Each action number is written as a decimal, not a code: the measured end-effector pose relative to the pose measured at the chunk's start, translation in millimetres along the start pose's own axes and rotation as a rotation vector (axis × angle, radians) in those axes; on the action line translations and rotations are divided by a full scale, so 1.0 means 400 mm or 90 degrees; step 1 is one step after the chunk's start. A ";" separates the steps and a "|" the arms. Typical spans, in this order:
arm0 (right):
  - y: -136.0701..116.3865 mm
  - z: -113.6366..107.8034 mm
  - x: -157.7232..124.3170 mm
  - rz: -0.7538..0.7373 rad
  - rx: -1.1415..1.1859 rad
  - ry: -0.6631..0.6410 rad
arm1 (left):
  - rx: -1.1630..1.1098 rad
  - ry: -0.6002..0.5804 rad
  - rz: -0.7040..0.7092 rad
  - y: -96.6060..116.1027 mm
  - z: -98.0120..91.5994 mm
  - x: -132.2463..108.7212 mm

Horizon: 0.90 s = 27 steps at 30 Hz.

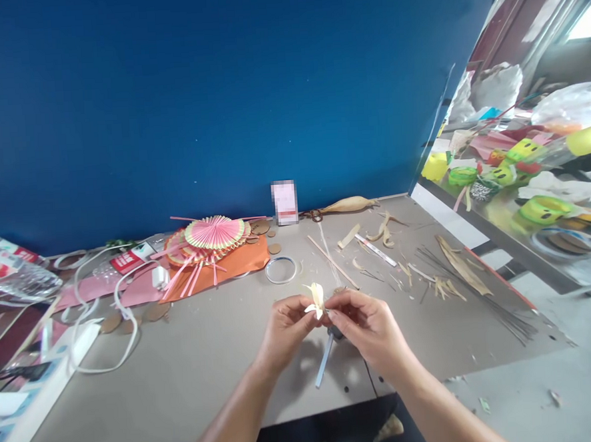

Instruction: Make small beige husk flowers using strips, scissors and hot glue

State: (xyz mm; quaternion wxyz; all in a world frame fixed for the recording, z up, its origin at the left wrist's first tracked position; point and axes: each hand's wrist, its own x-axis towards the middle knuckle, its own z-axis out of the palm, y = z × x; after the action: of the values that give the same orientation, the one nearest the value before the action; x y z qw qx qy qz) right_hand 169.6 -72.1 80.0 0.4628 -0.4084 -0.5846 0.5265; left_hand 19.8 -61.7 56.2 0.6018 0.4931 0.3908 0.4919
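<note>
Both of my hands meet above the front middle of the table (194, 360). My left hand (285, 328) pinches a small pale yellow folded leaf piece (316, 298), shaped like a little flower. My right hand (366, 323) is closed on the same piece from the right, its fingertips touching it. Under my hands a grey stick-like tool (324, 364) lies on the table.
A pink and yellow pleated paper fan (214, 232) rests on orange paper at the back. A tape ring (280, 270), thin sticks (334, 262), dried leaf strips (461, 267), dark wires (501, 308), a white cable (121, 312) and a power strip (30, 390) lie around.
</note>
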 end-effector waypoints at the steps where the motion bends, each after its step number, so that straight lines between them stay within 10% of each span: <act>1: -0.001 0.001 0.000 -0.001 -0.010 0.005 | 0.004 0.007 0.004 0.002 0.001 0.000; 27: 0.007 0.004 -0.014 -0.348 -0.437 0.122 | 0.017 0.098 -0.013 0.027 0.030 0.002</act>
State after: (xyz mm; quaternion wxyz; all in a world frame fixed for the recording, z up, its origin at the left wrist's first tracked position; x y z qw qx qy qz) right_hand 169.3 -77.4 76.4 0.4744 -0.4160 -0.7664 0.1202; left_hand 29.0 -63.2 69.3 0.5683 0.4577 0.4473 0.5172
